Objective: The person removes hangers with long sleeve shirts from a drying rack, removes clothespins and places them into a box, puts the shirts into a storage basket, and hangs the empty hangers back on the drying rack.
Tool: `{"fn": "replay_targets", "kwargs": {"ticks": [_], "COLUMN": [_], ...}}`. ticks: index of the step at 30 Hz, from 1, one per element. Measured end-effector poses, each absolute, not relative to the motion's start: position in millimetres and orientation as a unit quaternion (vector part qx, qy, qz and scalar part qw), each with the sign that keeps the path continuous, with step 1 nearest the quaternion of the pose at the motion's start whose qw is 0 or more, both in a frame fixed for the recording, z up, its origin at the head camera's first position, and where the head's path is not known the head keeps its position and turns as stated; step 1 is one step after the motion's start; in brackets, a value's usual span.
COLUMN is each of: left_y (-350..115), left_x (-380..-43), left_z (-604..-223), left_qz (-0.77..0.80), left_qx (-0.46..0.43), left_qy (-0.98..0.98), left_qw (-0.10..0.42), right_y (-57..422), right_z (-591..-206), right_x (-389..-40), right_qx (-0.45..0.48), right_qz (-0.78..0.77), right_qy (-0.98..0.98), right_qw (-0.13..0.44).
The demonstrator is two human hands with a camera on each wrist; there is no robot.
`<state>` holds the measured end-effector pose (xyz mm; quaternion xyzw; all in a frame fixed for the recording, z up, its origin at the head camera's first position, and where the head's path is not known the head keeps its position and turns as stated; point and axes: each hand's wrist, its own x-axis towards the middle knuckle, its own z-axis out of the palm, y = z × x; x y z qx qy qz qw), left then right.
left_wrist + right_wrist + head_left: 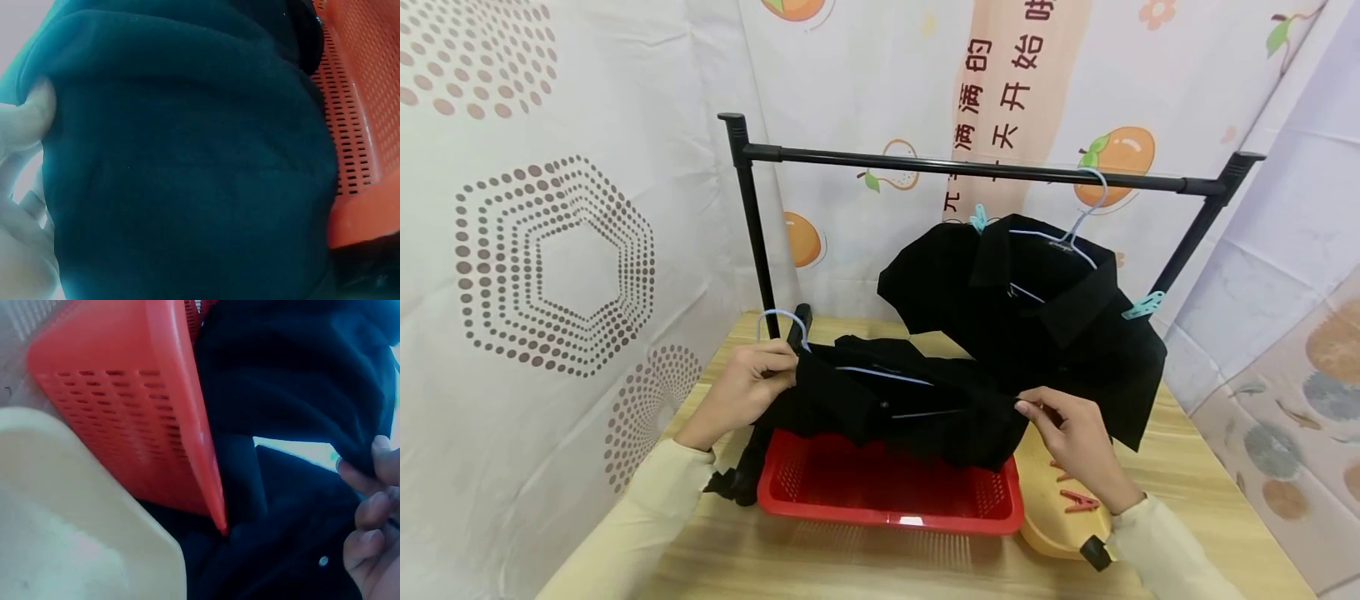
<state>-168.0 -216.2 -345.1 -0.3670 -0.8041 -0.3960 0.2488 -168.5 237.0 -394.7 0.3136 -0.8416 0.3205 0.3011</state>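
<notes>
A black shirt (842, 404) on a pale blue hanger (784, 312) is spread between my two hands over a red basket (887, 518). My left hand (751, 385) pinches the cloth at its left shoulder, beside the hanger's hook; the left wrist view shows the thumb (39, 109) pressed on the fabric. At the other end, my right hand (1067, 425) pinches a bit of the shirt between thumb and fingertips, and the right wrist view shows the cloth drawn to a point there. The hanger's bar shows through the open collar.
From the black rack's rail (925, 164) hangs another black shirt (1045, 308) on a pale hanger, with turquoise clips (1144, 306) at its shoulders. Right of the basket is a yellow basin (1045, 533) with red clips (1079, 501). A rack foot (747, 475) lies left of the basket.
</notes>
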Motion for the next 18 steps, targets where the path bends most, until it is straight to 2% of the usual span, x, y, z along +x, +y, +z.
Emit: {"fn": "replay_targets", "kwargs": {"ticks": [6,13,15,18], "left_y": [-217.8,-214.4,-212.9,-211.1], "left_x": [-167.1,-168.2,-168.4,-169.0], "left_z": [-354.5,-358.3,-357.4,-356.2], "left_qz": [-0.399,-0.39,-0.388,-0.386], "left_qx": [-0.363,-0.351,-0.348,-0.346], "left_qy": [-0.807,-0.816,-0.818,-0.821], "left_qw": [0.241,0.243,0.244,0.24], "right_y": [235.8,219.1,215.4,211.2], "right_z": [-395.5,-384.4,-383.9,-385.4], "right_x": [-170.8,-154.8,-153.2,-154.4], "right_qx": [0.299,0.284,0.307,0.345], "right_qz": [0.301,0.334,0.337,0.339], "right_qy": [-0.868,-0.882,-0.873,-0.851], "right_qw": [0.259,0.173,0.171,0.206]}}
